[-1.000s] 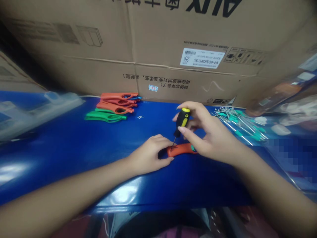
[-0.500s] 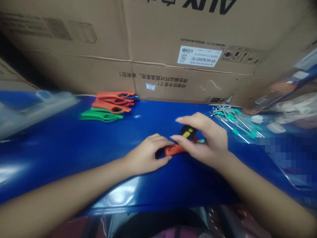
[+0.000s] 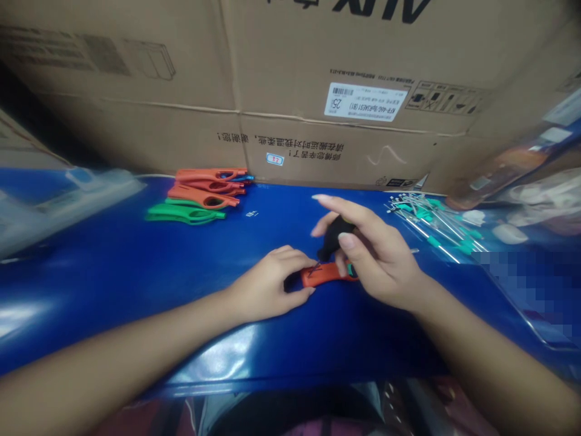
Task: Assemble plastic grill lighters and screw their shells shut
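The thumb and forefinger of the left hand [image 3: 272,281] are narrow around the end of an orange handle [image 3: 323,275], which lies on the blue tabletop [image 3: 136,284] between the two hands. The right hand [image 3: 384,260], at three o'clock of this handle, holds a dark screwdriver [image 3: 334,235] rather loosely between the thumb and the bent fingers; its forefinger stretches toward ten o'clock. The screwdriver is tilted, and its thin shaft goes down to the handle's end at nine o'clock, beside the left fingers. Whether the tip sits in a screw is too small to tell.

A green insert [image 3: 351,269] shows in the handle toward three o'clock, so I judge that this part is in place, while the fastening looks to be in progress and not yet complete.

Farther out, at ten o'clock, orange grips [image 3: 206,186] and green grips [image 3: 186,212] lie in a pile; I cannot tell if they are finished or waiting. At two o'clock, metal rods [image 3: 436,233] with green parts lie loose, apart from any handle. At twelve o'clock stands a big carton [image 3: 290,79].
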Demonstrator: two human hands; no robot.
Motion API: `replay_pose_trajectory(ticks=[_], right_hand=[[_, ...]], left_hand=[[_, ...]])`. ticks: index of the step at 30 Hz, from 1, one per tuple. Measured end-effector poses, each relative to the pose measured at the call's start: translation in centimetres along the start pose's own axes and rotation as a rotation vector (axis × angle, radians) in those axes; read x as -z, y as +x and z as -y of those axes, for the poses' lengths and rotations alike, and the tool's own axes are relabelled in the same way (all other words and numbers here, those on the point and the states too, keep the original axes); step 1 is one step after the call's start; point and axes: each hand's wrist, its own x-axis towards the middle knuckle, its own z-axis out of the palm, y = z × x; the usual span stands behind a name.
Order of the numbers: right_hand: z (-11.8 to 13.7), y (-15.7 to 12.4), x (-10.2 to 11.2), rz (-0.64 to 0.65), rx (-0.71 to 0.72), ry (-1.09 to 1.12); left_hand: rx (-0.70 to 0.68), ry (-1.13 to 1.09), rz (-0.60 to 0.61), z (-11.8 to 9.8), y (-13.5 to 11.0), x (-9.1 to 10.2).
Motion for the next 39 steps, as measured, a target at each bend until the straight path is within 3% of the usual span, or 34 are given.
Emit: replay_pose_trajectory(ticks=[4, 6, 9, 15, 18, 20, 23, 25, 28, 30, 35, 39], right_hand=[[0.41, 0.02, -0.19, -0.154, 0.069, -0.145], [0.53, -0.03, -0.15, -0.137, 0.106, -0.185], [0.58, -0.06, -0.02, 0.007, 0.011, -0.035], [0.45, -0.23, 0.18, -0.144, 0.05, -0.284], [0.38, -0.29, 0.0, -0.009, -0.058, -0.014], [0.21, -0.29, -0.2, 0.014, -0.069, 0.102], [-0.12, -0.32, -0.36, -0.106, 0.09, -0.075], [-0.2, -0.37, -0.35, -0.114, 0.146, -0.154], [-0.09, -0.41, -0.34, 0.014, 0.008, 0.004], [-0.08, -0.43, -0.37, 0.03, -0.066, 0.091], [-0.27, -0.51, -0.31, -0.143, 0.089, -0.171], [0.05, -0.46, -0.18, 0.022, -0.083, 0.085]], left_hand=[[0.005, -0.008, 0.008, 0.0, 0.02, -0.06], [0.005, -0.016, 0.005, 0.0, 0.04, -0.07], [0.006, -0.017, 0.009, 0.0, 0.06, -0.05], [0.003, -0.007, 0.006, 0.02, 0.02, -0.02], [0.006, -0.01, -0.005, 0.04, -0.01, -0.04], [0.011, -0.008, 0.0, 0.01, -0.02, -0.04], [0.017, -0.004, 0.012, -0.07, -0.01, 0.0], [0.018, -0.004, 0.01, -0.08, 0.0, 0.02], [0.018, -0.01, 0.008, -0.02, 0.01, 0.03], [0.019, -0.009, 0.015, 0.0, 0.01, 0.03], [0.01, -0.001, 0.016, -0.09, 0.03, 0.08], [0.005, -0.004, 0.003, -0.05, 0.01, 0.04]])
